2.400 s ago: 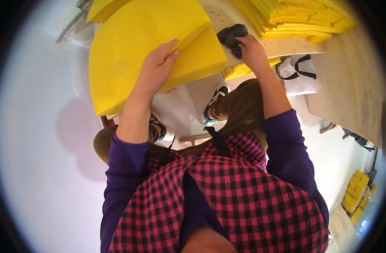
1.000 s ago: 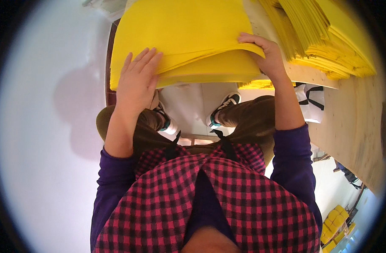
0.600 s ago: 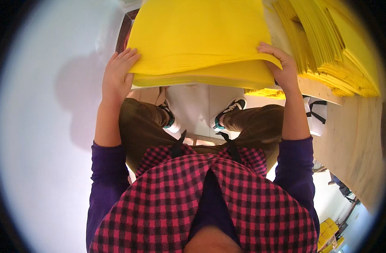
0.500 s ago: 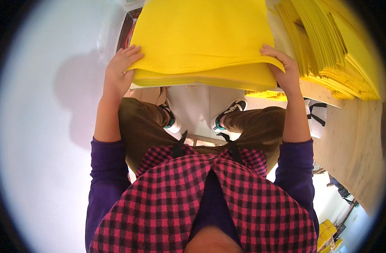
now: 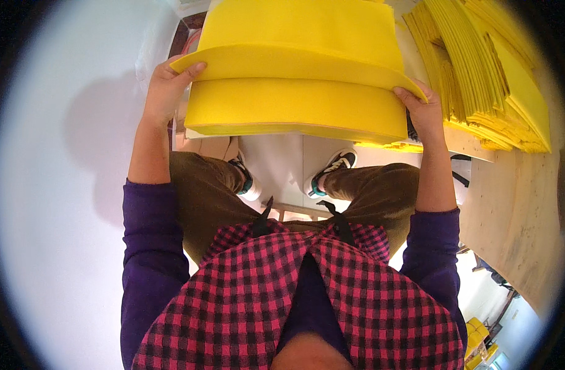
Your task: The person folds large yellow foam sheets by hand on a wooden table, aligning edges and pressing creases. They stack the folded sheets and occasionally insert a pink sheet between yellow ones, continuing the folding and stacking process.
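In front of me lies a stack of yellow felt-like sheets (image 5: pixel 295 108). The top yellow sheet (image 5: pixel 295 60) is lifted at its near edge and folded back, its near part turned up over the rest. My left hand (image 5: pixel 170 86) pinches that sheet's left corner, thumb on the side facing me. At the right corner my right hand (image 5: pixel 423 106) grips the same sheet in the same way, with the fingers partly hidden behind it. Between the hands the raised edge bows slightly, standing apart from the stack below.
Folded yellow sheets (image 5: pixel 470 68) are piled on a wooden table (image 5: pixel 501 197) at the right. A white wall or panel (image 5: pixel 60 185) runs along my left. My legs and shoes (image 5: pixel 332 169) are below the stack. More yellow bundles (image 5: pixel 477 333) sit at the lower right.
The top sheet's near edge has been raised and carried away from me, exposing more of the stack beneath. Both hands have closed on its corners with thumbs toward me.
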`<state>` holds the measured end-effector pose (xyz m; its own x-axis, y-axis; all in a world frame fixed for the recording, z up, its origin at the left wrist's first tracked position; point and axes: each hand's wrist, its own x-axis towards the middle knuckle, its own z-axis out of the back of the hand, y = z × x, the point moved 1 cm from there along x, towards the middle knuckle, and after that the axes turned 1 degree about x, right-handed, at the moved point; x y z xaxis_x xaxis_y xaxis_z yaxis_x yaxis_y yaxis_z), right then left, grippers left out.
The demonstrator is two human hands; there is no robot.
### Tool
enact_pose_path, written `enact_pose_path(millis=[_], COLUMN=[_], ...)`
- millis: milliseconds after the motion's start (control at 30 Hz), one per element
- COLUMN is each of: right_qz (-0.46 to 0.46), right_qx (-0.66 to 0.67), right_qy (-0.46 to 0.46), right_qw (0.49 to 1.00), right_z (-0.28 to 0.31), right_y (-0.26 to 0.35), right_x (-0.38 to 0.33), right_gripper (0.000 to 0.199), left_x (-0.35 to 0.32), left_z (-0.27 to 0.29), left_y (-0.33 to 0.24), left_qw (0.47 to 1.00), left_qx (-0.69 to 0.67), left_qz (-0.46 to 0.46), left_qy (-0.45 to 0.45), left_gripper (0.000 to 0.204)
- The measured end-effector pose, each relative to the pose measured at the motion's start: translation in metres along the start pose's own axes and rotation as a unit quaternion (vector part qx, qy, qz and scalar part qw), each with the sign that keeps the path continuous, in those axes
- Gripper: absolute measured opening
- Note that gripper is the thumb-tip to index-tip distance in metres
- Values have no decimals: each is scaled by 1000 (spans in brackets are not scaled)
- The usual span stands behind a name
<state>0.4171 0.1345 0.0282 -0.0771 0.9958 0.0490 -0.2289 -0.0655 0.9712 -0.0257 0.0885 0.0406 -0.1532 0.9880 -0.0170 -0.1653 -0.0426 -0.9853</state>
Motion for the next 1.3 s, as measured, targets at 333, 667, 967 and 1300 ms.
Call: enact_pose_path(millis=[333,667,967,1300], right_qz=[119,41,-19,31], right_qx=[-84,17,32,-5], right_qy=[58,37,-32,10], right_qw=[988,998,999,999], right_z=[-4,-8,-13,-9], right_y=[10,18,13,18], right_x=[-9,-11,-7,-15], right_gripper=[15,19,25,23], left_x=[-6,-10,-14,-16], left_z=[2,-12,-15,-15], left_y=[20,15,11,5], left_qw=[992,986,987,987], left_qx=[-104,-158,-155,-142], left_qz=[-33,46,40,43], left_qy=[69,-29,5,53], left_gripper=[19,18,23,33])
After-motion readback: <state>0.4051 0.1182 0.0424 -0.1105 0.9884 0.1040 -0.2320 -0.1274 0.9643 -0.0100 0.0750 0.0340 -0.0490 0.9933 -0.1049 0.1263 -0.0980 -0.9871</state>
